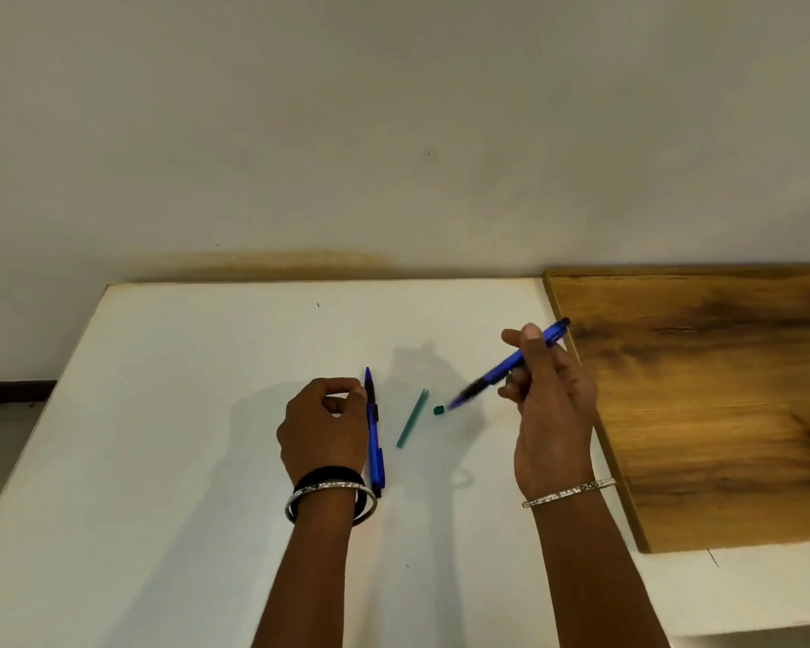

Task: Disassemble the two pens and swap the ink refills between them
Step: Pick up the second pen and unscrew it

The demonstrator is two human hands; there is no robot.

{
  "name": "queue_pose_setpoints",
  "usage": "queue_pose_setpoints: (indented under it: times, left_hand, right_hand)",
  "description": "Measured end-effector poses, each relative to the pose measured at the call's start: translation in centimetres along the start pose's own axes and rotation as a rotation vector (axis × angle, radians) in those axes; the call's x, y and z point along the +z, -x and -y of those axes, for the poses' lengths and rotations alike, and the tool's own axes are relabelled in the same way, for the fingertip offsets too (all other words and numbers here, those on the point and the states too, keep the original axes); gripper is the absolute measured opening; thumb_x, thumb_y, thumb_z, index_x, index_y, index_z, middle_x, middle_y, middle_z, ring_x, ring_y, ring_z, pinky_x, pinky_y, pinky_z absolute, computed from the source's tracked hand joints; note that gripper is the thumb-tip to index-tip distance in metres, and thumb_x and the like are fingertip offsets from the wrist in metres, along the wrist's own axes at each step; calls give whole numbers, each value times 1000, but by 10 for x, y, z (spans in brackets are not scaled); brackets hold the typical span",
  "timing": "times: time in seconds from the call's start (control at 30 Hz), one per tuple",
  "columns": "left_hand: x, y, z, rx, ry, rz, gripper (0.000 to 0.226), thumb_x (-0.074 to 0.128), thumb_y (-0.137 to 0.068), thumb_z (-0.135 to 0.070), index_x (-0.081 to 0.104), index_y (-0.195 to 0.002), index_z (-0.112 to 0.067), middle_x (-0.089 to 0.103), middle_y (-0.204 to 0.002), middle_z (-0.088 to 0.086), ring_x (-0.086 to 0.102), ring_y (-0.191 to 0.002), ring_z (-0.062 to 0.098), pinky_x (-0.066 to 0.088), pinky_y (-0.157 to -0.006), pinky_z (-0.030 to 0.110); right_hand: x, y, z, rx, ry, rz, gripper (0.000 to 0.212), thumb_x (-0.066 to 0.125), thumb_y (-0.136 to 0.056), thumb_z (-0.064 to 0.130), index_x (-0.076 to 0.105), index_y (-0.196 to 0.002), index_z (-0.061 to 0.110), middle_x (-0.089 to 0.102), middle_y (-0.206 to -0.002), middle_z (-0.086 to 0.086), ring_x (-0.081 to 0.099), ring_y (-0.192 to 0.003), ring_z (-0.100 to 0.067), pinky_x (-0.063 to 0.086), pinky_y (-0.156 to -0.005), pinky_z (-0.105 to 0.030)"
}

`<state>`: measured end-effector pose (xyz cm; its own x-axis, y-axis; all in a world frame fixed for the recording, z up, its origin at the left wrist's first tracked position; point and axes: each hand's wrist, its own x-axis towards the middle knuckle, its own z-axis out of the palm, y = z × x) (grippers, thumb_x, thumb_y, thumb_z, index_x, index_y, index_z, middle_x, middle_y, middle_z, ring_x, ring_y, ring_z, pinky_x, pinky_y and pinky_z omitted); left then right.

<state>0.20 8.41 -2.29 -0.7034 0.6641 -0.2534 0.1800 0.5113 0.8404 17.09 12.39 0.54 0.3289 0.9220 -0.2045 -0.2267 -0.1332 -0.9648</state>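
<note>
One blue pen (510,364) is up in the right hand (552,404), pinched between thumb and fingers partway along its barrel, tip slanting down toward the gap between the hands; it is blurred, so I cannot tell whether its sections are loosened. The second blue pen (374,437) lies flat on the white table (183,437), touching the thumb side of the left hand (323,427), whose fingers are curled in loosely with the fingertips near the pen's upper end, not clearly gripping it. Between the hands lie a thin teal tube (412,418) and, just beside its far end, a small teal cap (438,410). Both pens look whole to me, so the swap seems barely begun: opening both barrels and exchanging refills is still left. A wooden board (711,404) sits beyond the right hand.
</note>
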Motion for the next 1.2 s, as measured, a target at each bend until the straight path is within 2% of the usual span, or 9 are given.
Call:
queue_pose_setpoints:
  times: [0.2,0.27,0.4,0.57,0.73,0.9,1.0,1.1,1.2]
  left_hand:
    - [0,7,4,-37,-263,50,30,71,-74,-48,60,-92,-26,61,-77,-9,59,-75,18,38,-60,27]
    - [1,9,3,-25,-344,48,33,72,-72,-50,60,-91,-26,64,-86,-4,59,-78,20,39,-61,28]
    - [1,10,2,5,-449,36,28,70,-74,-50,63,-86,-25,66,-86,-3,57,-73,19,39,-58,27]
    - [0,11,-1,26,-494,-9,23,67,-75,-47,66,-82,-25,58,-73,-7,47,-60,14,27,-46,21]
    - [-8,3,-2,37,-369,-127,21,68,-74,-44,66,-76,-23,62,-67,-7,52,-57,14,27,-47,19]
    - [-14,-4,-4,74,-145,-175,22,68,-77,-44,64,-77,-23,68,-69,-7,57,-57,7,30,-48,17]
    - [-15,-6,-6,55,57,-67,19,70,-79,-41,66,-84,-23,72,-74,-6,65,-65,7,41,-55,17]
    - [-17,-7,-8,3,280,92,18,69,-82,-34,67,-96,-23,75,-79,-1,72,-78,15,57,-71,35]
    - [-19,-9,-7,-4,381,142,14,68,-83,-30,67,-97,-31,75,-76,-5,73,-76,13,58,-66,35]
  right_hand:
    - [7,4,-6,-34,186,161,8,72,-81,10,66,-87,8,77,-76,-6,74,-66,-22,57,-64,-29]
    - [10,7,-9,-44,302,195,14,75,-77,11,62,-78,7,76,-72,-6,73,-65,-20,55,-65,-29]
    - [17,15,-16,-182,654,221,24,81,-71,20,58,-66,15,66,-58,4,62,-54,-2,45,-52,-11]
    - [29,29,-24,-320,849,254,21,76,-74,23,56,-67,20,58,-58,11,55,-53,-1,41,-54,-13]
    - [42,42,-33,-300,965,286,16,71,-78,28,56,-80,22,68,-68,7,59,-57,-7,31,-50,-5]
    - [53,51,-39,-286,1105,371,21,67,-83,30,52,-93,19,64,-81,3,60,-72,-15,47,-64,-21]
    - [57,54,-43,-261,1212,443,36,68,-85,31,50,-111,15,66,-100,-4,65,-90,-21,52,-81,-30]
    - [58,54,-48,-245,1258,470,45,68,-85,35,48,-119,15,64,-113,-4,64,-100,-20,50,-85,-29]
    - [57,53,-49,-234,1300,480,47,68,-86,39,48,-121,16,62,-116,-3,62,-103,-19,49,-87,-27]
